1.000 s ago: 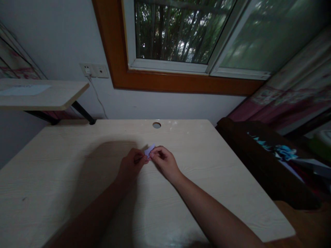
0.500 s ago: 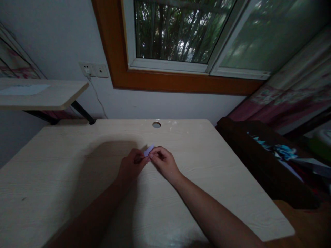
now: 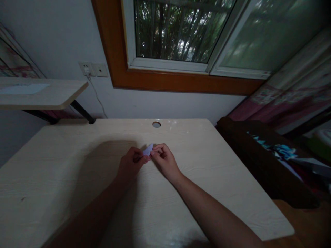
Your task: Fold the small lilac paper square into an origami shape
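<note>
A small piece of pale purple folded paper [image 3: 148,150] is held between my two hands, low over the wood-grain desk [image 3: 207,155]. My left hand [image 3: 131,162] pinches its left side between thumb and fingers. On its right edge my right hand [image 3: 165,160] closes thumb and fingertips. One pointed corner of the paper rises between the hands. The fingers cover its lower edge, so the folds there cannot be made out.
A raised shelf [image 3: 38,100] with a sheet of paper [image 3: 24,89] on it stands at the left on black legs. A round cable hole [image 3: 156,124] lies near the desk's back edge. Blue crumpled items [image 3: 284,151] lie on dark furniture at the right.
My right hand has shifted slightly right, to the paper's right edge. More of the paper shows now, with a pointed corner upward. My left hand has barely moved.
</note>
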A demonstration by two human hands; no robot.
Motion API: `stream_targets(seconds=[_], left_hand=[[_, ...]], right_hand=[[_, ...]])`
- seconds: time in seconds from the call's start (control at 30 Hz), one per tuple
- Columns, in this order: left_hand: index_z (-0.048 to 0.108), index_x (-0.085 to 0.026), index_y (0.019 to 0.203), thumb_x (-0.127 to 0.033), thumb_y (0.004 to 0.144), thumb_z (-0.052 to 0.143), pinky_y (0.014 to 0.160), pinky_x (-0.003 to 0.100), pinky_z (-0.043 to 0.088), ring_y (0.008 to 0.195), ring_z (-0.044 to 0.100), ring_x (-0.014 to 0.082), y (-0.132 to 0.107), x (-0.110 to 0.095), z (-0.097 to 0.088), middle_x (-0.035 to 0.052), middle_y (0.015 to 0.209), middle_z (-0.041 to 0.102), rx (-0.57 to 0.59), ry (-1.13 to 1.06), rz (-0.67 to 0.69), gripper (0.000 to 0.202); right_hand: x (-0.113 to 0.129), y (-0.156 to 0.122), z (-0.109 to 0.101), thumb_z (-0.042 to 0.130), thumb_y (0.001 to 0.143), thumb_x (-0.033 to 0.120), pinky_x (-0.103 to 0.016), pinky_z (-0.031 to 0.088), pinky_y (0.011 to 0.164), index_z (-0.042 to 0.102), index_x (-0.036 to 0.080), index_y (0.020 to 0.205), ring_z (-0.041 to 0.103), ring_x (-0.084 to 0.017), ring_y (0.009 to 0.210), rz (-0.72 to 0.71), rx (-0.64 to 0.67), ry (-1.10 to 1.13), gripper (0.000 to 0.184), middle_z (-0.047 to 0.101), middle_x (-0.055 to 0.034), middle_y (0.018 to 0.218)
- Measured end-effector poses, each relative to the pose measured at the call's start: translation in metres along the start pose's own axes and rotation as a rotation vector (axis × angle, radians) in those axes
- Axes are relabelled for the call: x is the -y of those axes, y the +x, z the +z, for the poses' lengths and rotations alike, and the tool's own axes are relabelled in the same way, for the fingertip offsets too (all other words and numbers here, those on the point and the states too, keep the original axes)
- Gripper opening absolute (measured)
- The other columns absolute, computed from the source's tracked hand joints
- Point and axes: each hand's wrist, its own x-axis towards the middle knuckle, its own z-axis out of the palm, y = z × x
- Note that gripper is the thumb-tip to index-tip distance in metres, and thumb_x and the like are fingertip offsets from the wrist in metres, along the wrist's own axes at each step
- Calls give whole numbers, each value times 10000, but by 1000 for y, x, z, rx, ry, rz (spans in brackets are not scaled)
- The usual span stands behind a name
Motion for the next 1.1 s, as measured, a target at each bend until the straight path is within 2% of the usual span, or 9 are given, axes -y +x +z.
stream_targets(seconds=[0.2, 0.4, 0.73, 1.0, 1.1], left_hand=[[564, -205, 874, -399, 757, 779, 680, 290, 573, 733, 749, 208, 0, 2, -1, 22, 757, 737, -18, 89, 19, 312], [568, -204, 851, -387, 745, 782, 654, 284, 559, 712, 743, 208, 0, -2, 0, 18, 728, 731, -35, 124, 24, 301], [548, -203, 839, -396, 735, 799, 676, 293, 586, 714, 750, 203, 1, -1, 2, 6, 725, 726, -12, -3, -7, 333], [536, -202, 855, -402, 743, 800, 684, 292, 579, 748, 754, 210, 2, 2, 1, 10, 746, 730, -4, -57, -32, 349], [550, -198, 855, -388, 740, 800, 675, 278, 569, 726, 745, 196, 2, 1, 1, -2, 731, 714, -19, 10, -27, 334]], right_hand=[[-4, 1, 1, 790, 800, 313, -280, 525, 701, 573, 247, 995, 669, -133, 715, 23, 35, 1, 298, 688, 22, 838], [-6, 2, 3, 791, 776, 280, -284, 526, 699, 543, 248, 971, 676, -135, 694, 44, -4, 37, 317, 697, 33, 798], [-3, 2, 4, 741, 758, 231, -260, 475, 680, 514, 242, 935, 633, -112, 636, 28, -98, 25, 289, 680, 72, 716], [0, 3, 4, 715, 836, 328, -295, 512, 748, 521, 251, 1026, 677, -133, 705, 45, -60, 74, 282, 709, 49, 747], [-1, 3, 5, 779, 794, 333, -295, 530, 721, 526, 257, 1046, 679, -137, 685, 43, -19, 60, 365, 702, 54, 755]])
